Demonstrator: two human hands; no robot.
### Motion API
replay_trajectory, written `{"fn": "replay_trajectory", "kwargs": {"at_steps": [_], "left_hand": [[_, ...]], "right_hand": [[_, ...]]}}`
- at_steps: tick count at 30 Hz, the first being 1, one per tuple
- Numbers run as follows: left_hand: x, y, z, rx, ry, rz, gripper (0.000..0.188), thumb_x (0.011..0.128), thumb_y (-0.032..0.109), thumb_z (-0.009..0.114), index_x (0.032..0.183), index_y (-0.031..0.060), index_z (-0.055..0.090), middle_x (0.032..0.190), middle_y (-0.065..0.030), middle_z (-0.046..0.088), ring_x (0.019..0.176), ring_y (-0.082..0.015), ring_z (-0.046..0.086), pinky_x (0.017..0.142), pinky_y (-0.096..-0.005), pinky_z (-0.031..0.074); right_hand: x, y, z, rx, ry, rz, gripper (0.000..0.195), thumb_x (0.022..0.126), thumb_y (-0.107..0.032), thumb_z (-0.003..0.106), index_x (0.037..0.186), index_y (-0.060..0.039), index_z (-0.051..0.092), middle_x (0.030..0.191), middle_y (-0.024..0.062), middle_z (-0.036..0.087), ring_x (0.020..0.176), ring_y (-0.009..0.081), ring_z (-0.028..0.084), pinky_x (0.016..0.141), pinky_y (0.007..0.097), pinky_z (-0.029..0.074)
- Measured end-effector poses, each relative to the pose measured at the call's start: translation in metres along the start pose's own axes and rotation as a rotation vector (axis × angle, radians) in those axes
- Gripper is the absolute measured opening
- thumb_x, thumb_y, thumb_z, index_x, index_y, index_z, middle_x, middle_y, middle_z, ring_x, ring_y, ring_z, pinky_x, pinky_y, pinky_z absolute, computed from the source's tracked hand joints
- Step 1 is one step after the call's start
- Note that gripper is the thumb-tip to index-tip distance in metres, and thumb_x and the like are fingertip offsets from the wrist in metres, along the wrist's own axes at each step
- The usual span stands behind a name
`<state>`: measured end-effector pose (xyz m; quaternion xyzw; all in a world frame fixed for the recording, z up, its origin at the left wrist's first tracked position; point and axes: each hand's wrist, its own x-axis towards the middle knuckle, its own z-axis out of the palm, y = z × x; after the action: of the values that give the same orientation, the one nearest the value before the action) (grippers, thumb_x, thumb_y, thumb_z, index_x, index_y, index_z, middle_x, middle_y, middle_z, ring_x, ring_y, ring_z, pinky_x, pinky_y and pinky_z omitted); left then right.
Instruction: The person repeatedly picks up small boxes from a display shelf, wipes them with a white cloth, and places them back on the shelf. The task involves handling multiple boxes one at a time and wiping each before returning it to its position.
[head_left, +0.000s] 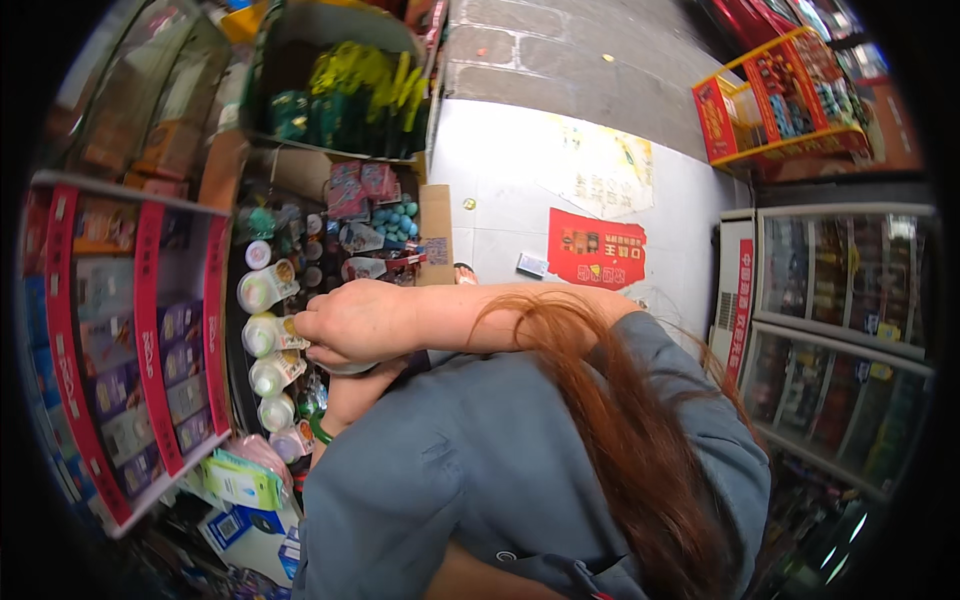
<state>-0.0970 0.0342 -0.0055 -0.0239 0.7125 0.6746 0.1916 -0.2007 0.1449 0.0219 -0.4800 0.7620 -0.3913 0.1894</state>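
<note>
My right hand (364, 321) reaches across from the right, its fingers curled over the top of a pale round container (346, 368). Below it, my left hand (366, 396) grips the same container from the side; a green bangle (321, 427) circles that wrist. Most of the container is hidden by my hands, so its kind is unclear. Just left of my right fingertips stands a clear plastic jar (259, 336) with a pale lid and a label. It belongs to a row of several similar jars, including a larger-looking one (257, 291) above it.
A shelf rack (146, 337) with pink strips holds boxed goods at left. Wet-wipe packs (244, 480) lie below the jars. Blue-green balls (395, 220) and packets fill a box ahead, beneath a green bin (337, 146). Glass-door fridges (832, 337) stand at right.
</note>
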Motion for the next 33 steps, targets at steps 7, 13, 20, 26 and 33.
{"fn": "replay_trajectory", "kwargs": {"at_steps": [7, 13, 20, 26, 33], "left_hand": [[0.032, 0.003, 0.033, -0.216, -0.052, -0.246, 0.046, 0.075, 0.012, 0.072, 0.113, -0.0033, 0.052, 0.102, -0.0072, 0.061, 0.094, -0.0148, 0.058, 0.085, -0.029, 0.045], [0.033, 0.001, 0.062, -0.393, 0.084, -0.303, 0.048, 0.078, 0.015, 0.068, 0.116, -0.0055, 0.049, 0.106, -0.0122, 0.061, 0.091, -0.0163, 0.06, 0.084, -0.0286, 0.047], [0.018, -0.011, 0.086, -0.332, 0.189, -0.31, 0.049, 0.081, 0.022, 0.062, 0.118, -0.0058, 0.046, 0.105, -0.0164, 0.06, 0.083, -0.0201, 0.062, 0.069, -0.0296, 0.051], [-0.001, -0.025, 0.118, -0.367, 0.121, -0.289, 0.04, 0.085, 0.02, 0.059, 0.116, -0.0047, 0.049, 0.103, -0.0122, 0.061, 0.088, -0.019, 0.061, 0.081, -0.0318, 0.048], [-0.031, -0.09, 0.16, -0.67, 0.364, -0.329, 0.038, 0.091, 0.021, 0.052, 0.118, -0.0048, 0.049, 0.107, -0.0133, 0.061, 0.094, -0.0192, 0.06, 0.087, -0.0337, 0.047]], "right_hand": [[-0.082, 0.073, -0.033, 0.018, 0.096, 0.224, 0.024, 0.082, -0.027, 0.055, 0.086, -0.0028, 0.053, 0.084, 0.0154, 0.06, 0.078, 0.0337, 0.06, 0.068, 0.0427, 0.049], [-0.243, 0.217, 0.011, 0.013, -0.153, 0.96, 0.032, 0.084, -0.035, 0.053, 0.089, -0.0046, 0.06, 0.088, 0.0183, 0.064, 0.084, 0.0351, 0.061, 0.075, 0.0453, 0.049], [-0.478, 0.224, 0.086, 0.111, -0.47, 1.524, 0.045, 0.078, -0.042, 0.056, 0.099, -0.0027, 0.066, 0.103, 0.0189, 0.064, 0.096, 0.0334, 0.06, 0.085, 0.0393, 0.047], [-0.543, 0.204, 0.168, 0.252, -0.32, 1.647, 0.041, 0.072, -0.033, 0.06, 0.098, -0.0021, 0.066, 0.102, 0.019, 0.064, 0.094, 0.0331, 0.061, 0.083, 0.0378, 0.049], [-0.561, 0.185, 0.193, 0.202, -0.025, 1.543, 0.018, 0.065, -0.013, 0.064, 0.082, -0.0082, 0.059, 0.08, 0.0141, 0.064, 0.076, 0.0304, 0.061, 0.069, 0.0373, 0.049]]}}
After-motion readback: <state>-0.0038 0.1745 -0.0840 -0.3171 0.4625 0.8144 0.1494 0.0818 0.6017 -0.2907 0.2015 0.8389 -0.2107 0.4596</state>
